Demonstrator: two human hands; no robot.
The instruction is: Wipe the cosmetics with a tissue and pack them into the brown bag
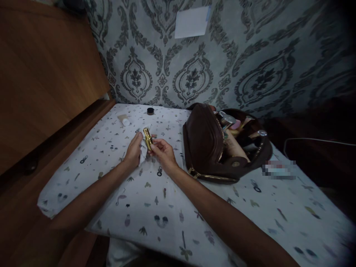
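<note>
Across the surface lies a white patterned cloth (155, 189), and on its right half sits a brown bag (204, 141), unzipped, with cosmetics packed inside. Left of the bag, above the cloth, the right hand (166, 154) grips a gold tube (148, 139) in its fingers, while the left hand (134, 150) holds a white wipe (143, 152) against it. Beyond the hands lie a pale squeeze tube (124, 120) (white-capped) and, smallest, a dark-lidded jar (150, 111).

Left forearm (97, 189) and right forearm (211, 204) bare; left hand (132, 151) and right hand (166, 155) likewise uncovered. Fingers appear slender; finer surface detail obscured by dim light.
</note>
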